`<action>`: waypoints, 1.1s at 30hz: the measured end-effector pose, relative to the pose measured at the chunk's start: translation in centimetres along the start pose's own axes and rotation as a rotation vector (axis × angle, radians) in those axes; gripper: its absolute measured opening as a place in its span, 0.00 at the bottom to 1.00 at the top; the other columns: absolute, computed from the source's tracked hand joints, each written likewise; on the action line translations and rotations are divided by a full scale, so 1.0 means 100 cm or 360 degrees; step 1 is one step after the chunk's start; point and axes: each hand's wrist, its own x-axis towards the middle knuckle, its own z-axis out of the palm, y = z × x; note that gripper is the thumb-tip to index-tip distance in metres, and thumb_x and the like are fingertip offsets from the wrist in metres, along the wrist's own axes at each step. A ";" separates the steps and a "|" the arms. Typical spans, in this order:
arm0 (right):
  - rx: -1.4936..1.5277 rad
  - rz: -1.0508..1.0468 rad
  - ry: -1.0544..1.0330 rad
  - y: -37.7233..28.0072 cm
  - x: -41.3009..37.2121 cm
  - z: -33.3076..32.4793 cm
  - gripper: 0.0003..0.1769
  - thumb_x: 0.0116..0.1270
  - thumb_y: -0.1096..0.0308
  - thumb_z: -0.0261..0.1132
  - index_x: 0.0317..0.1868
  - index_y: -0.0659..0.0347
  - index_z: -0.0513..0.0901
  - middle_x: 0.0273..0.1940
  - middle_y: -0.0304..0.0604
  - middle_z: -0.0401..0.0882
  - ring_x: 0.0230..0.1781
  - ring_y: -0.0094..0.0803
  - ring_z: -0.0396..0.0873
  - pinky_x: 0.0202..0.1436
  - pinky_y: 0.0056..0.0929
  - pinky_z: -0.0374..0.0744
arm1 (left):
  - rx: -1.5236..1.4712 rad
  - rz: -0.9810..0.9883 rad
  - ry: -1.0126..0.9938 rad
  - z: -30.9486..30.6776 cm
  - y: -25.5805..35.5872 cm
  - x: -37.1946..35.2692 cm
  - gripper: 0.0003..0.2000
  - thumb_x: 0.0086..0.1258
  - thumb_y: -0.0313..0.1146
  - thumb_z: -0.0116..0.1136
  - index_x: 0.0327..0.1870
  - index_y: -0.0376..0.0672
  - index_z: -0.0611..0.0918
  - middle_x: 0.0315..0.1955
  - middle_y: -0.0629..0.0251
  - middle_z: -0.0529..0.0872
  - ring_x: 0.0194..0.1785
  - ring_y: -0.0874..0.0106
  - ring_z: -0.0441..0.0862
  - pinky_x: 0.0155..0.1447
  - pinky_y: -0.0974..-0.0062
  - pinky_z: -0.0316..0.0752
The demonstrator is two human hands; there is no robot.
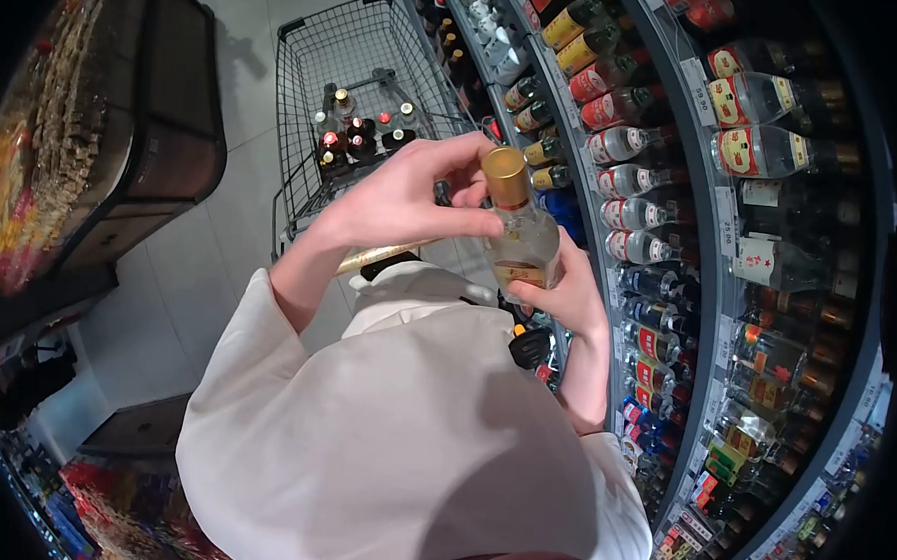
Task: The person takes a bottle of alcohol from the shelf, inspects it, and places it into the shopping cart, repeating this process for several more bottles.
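A clear glass bottle [526,241] with a gold cap and a label low on its body is held up in front of my chest, tilted, its cap toward the camera. My right hand [576,294] is closed around the lower body, thumb across the label. From the other side my left hand [412,190] is curled at the neck, its thumb touching the shoulder just below the cap. Some of the left fingers are hidden behind the bottle.
Ahead to the left stands a wire shopping cart [308,64] with several bottles [360,134] inside. Shelves [699,221] packed with bottles run along my right. A dark display stand [182,88] heaped with wrapped goods is on the left, beside the tiled floor [237,186].
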 end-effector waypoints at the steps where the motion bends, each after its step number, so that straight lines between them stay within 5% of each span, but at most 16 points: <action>1: -0.0016 0.0009 -0.0001 -0.006 0.004 0.001 0.37 0.54 0.68 0.86 0.64 0.65 0.81 0.53 0.42 0.89 0.57 0.26 0.84 0.63 0.33 0.81 | -0.0015 0.0007 0.0007 -0.005 0.003 -0.003 0.23 0.64 0.34 0.79 0.59 0.39 0.84 0.35 0.76 0.81 0.38 0.82 0.74 0.49 0.76 0.74; 4: -0.0244 -0.0129 -0.0257 -0.019 0.018 0.004 0.38 0.54 0.68 0.87 0.64 0.65 0.80 0.52 0.47 0.90 0.54 0.26 0.87 0.61 0.34 0.83 | -0.0009 -0.0083 -0.0296 -0.020 0.004 -0.012 0.27 0.65 0.37 0.80 0.64 0.42 0.85 0.37 0.73 0.87 0.32 0.79 0.77 0.38 0.74 0.75; 9: -0.0396 -0.0167 -0.0421 -0.033 0.052 0.015 0.37 0.56 0.69 0.84 0.66 0.64 0.79 0.55 0.50 0.90 0.56 0.41 0.90 0.61 0.38 0.83 | 0.0041 0.0030 -0.0640 -0.047 -0.010 -0.022 0.40 0.67 0.41 0.80 0.80 0.43 0.74 0.43 0.66 0.90 0.42 0.73 0.87 0.44 0.72 0.80; 11: -0.0729 -0.0594 -0.0269 -0.028 0.070 0.018 0.38 0.54 0.70 0.83 0.66 0.63 0.79 0.58 0.50 0.88 0.58 0.50 0.87 0.62 0.42 0.83 | -0.0534 -0.0278 -0.0897 -0.055 -0.019 -0.028 0.48 0.69 0.43 0.80 0.86 0.41 0.64 0.55 0.58 0.88 0.51 0.68 0.91 0.49 0.69 0.84; 12: -0.0750 -0.0614 -0.0262 -0.031 0.078 0.017 0.37 0.52 0.72 0.81 0.65 0.62 0.79 0.59 0.49 0.87 0.61 0.53 0.84 0.64 0.45 0.82 | -0.0760 -0.0133 -0.0984 -0.054 -0.035 -0.030 0.55 0.71 0.54 0.77 0.89 0.41 0.52 0.65 0.50 0.83 0.61 0.61 0.89 0.52 0.67 0.86; 15: -0.0913 -0.0776 -0.0177 -0.034 0.099 0.018 0.36 0.52 0.74 0.79 0.64 0.62 0.80 0.58 0.49 0.87 0.62 0.50 0.84 0.67 0.44 0.80 | -0.1202 -0.0228 -0.1132 -0.064 -0.045 -0.031 0.56 0.75 0.64 0.67 0.89 0.42 0.47 0.69 0.48 0.79 0.64 0.58 0.87 0.51 0.67 0.88; 16: -0.0923 -0.0825 -0.0131 -0.032 0.106 0.019 0.34 0.52 0.78 0.76 0.63 0.63 0.80 0.57 0.49 0.87 0.63 0.49 0.84 0.67 0.45 0.79 | -0.1299 -0.0438 -0.1027 -0.064 -0.044 -0.033 0.52 0.77 0.69 0.58 0.88 0.44 0.48 0.68 0.51 0.79 0.64 0.59 0.86 0.49 0.69 0.88; 19: -0.1108 -0.0892 -0.0032 -0.028 0.133 0.019 0.34 0.51 0.80 0.74 0.62 0.64 0.79 0.57 0.49 0.87 0.63 0.49 0.83 0.68 0.47 0.78 | -0.1070 -0.0707 -0.0627 -0.052 -0.030 -0.036 0.43 0.81 0.66 0.55 0.85 0.49 0.55 0.64 0.56 0.80 0.59 0.63 0.87 0.48 0.72 0.88; 20: -0.1084 -0.0955 0.0028 -0.024 0.143 0.022 0.34 0.50 0.80 0.73 0.62 0.64 0.79 0.59 0.51 0.86 0.65 0.51 0.82 0.71 0.47 0.77 | -0.1064 -0.0896 -0.0391 -0.048 -0.019 -0.034 0.29 0.84 0.55 0.56 0.77 0.52 0.66 0.55 0.63 0.79 0.51 0.71 0.85 0.48 0.73 0.84; 21: -0.1082 -0.0948 0.0025 -0.016 0.155 0.026 0.34 0.50 0.80 0.73 0.62 0.64 0.79 0.59 0.51 0.86 0.65 0.51 0.82 0.71 0.47 0.77 | -0.1071 -0.0901 -0.0391 -0.048 -0.026 -0.031 0.29 0.84 0.55 0.56 0.77 0.52 0.66 0.55 0.63 0.79 0.51 0.71 0.85 0.48 0.73 0.84; 24: -0.1281 -0.0958 0.0367 0.007 0.185 0.034 0.40 0.55 0.74 0.77 0.71 0.62 0.76 0.70 0.55 0.79 0.73 0.56 0.75 0.77 0.48 0.74 | -0.1118 -0.0896 0.0129 -0.045 -0.041 -0.018 0.18 0.76 0.33 0.53 0.66 0.53 0.74 0.47 0.70 0.74 0.44 0.79 0.73 0.50 0.75 0.73; 28: -0.1293 -0.0699 0.0498 0.032 0.185 0.027 0.40 0.68 0.55 0.78 0.75 0.63 0.75 0.71 0.55 0.78 0.73 0.56 0.74 0.79 0.50 0.71 | -0.0994 -0.0903 0.0454 -0.075 -0.104 0.003 0.16 0.77 0.38 0.54 0.63 0.55 0.74 0.43 0.75 0.74 0.44 0.80 0.73 0.52 0.76 0.71; 33: -0.1420 -0.0497 0.0390 0.106 0.170 0.024 0.33 0.70 0.52 0.75 0.68 0.64 0.82 0.62 0.55 0.85 0.70 0.53 0.78 0.78 0.50 0.71 | -0.0882 -0.1052 0.0670 -0.152 -0.221 0.053 0.16 0.74 0.48 0.63 0.57 0.56 0.77 0.38 0.78 0.74 0.40 0.82 0.74 0.47 0.76 0.71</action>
